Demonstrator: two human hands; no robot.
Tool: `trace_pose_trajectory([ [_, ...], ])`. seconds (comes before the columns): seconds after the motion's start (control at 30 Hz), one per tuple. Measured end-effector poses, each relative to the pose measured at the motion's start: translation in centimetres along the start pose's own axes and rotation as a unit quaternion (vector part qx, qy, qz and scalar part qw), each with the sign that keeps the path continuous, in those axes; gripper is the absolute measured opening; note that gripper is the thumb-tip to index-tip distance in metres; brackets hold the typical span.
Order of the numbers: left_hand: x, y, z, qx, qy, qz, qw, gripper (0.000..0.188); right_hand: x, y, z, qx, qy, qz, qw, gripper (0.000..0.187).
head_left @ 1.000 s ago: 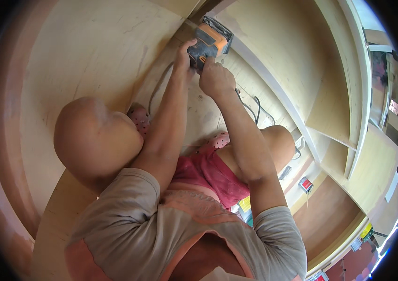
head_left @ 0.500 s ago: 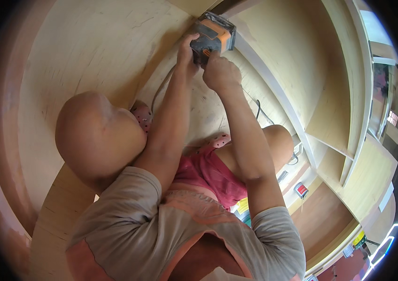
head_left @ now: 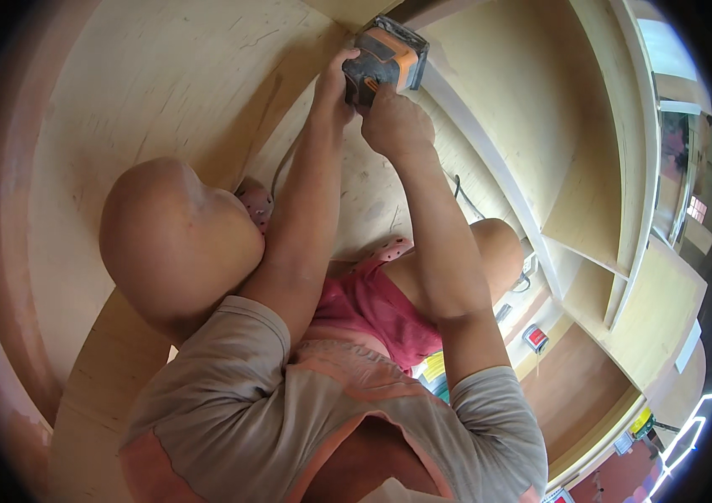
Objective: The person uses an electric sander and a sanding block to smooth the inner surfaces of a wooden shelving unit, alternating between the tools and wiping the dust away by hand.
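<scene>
An orange and black power sander (head_left: 389, 52) with a squarish pad is held out at arm's length, near the top of the view. Its pad faces the far upper right, where a pale wooden panel meets a frame edge. My left hand (head_left: 335, 86) wraps the sander's left side, thumb on top. At the near end, my right hand (head_left: 398, 122) is closed on the sander's body. Most fingertips of both hands are hidden by the tool or by the hands themselves. A dark cord (head_left: 287, 161) runs down behind my left forearm.
Plywood walls (head_left: 155, 75) curve round me on the left, and open wooden shelving (head_left: 595, 197) stands on the right. My bent knees (head_left: 176, 243) flank my arms. A small red and white container (head_left: 535, 339) and a power outlet (head_left: 530, 264) are at lower right.
The sander has shifted slightly to the right and up, with both hands still on it. The surroundings at the right edge have moved a little in the view.
</scene>
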State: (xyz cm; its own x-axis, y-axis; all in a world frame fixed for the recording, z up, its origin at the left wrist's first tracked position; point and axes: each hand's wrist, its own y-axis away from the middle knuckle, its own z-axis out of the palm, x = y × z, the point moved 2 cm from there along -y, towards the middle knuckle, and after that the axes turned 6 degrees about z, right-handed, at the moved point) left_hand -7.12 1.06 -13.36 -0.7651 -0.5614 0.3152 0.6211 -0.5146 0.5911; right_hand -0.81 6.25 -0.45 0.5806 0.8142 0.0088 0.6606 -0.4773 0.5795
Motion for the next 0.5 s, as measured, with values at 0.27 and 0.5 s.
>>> trace_pose_trajectory([
  [0.27, 0.5, 0.1, -0.5, -0.014, 0.012, -0.053, 0.998, 0.037, -0.9, -0.3, 0.8, -0.022, 0.002, 0.021, 1.000, 0.035],
  [0.5, 1.1, 0.2, -0.1, -0.001, -0.065, -0.022, 0.998, 0.041, -0.5, -0.3, 1.0, 0.004, -0.035, 0.008, 0.999, 0.041],
])
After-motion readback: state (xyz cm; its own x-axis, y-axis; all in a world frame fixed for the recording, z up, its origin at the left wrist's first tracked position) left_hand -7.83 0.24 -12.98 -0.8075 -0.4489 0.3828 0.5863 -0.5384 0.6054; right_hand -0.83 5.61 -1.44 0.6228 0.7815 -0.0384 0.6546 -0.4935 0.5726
